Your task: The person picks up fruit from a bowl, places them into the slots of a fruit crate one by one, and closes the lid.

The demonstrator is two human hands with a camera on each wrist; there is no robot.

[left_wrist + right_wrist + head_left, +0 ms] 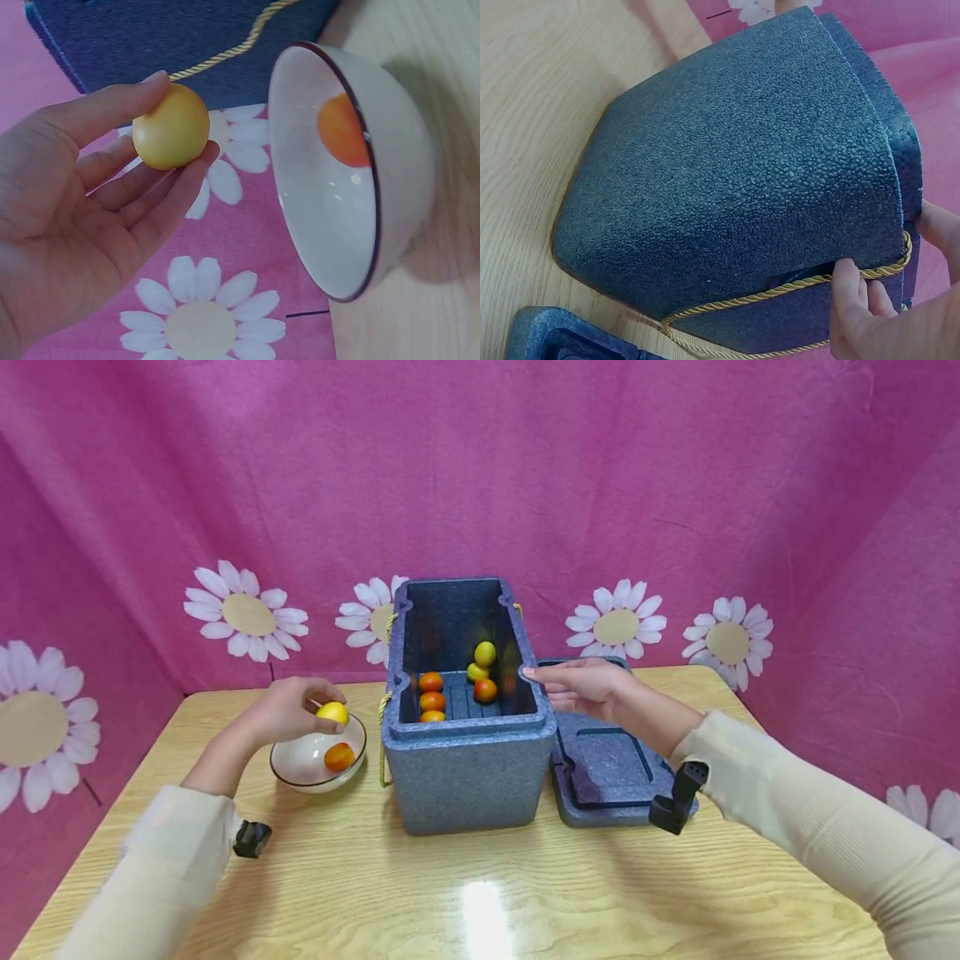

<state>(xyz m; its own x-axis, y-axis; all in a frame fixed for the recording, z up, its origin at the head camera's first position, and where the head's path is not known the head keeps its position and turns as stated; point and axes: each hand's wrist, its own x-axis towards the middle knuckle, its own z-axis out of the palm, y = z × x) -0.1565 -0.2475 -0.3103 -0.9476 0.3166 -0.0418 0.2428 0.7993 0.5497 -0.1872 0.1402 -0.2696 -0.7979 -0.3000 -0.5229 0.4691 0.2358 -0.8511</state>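
Observation:
Above a white bowl (300,760) with a dark rim, my left hand (288,714) holds a small round yellow fruit (171,126) between thumb and fingers. One orange-red fruit (339,757) lies inside that bowl. A grey foam box (468,777) stands upright without its lid, to the right of the bowl. Several orange-red fruits (432,701) and a couple of yellow ones (485,653) lie in it. My right hand (585,685) grips the box's right rim, thumb on the edge and fingers against the outer side by the gold rope (780,289).
The box's grey lid (611,768) lies flat on the wooden table (360,885), right of the box under my right forearm. Another gold rope (385,739) hangs on the box's left side. Behind the table hangs a pink cloth (465,468) with white flowers.

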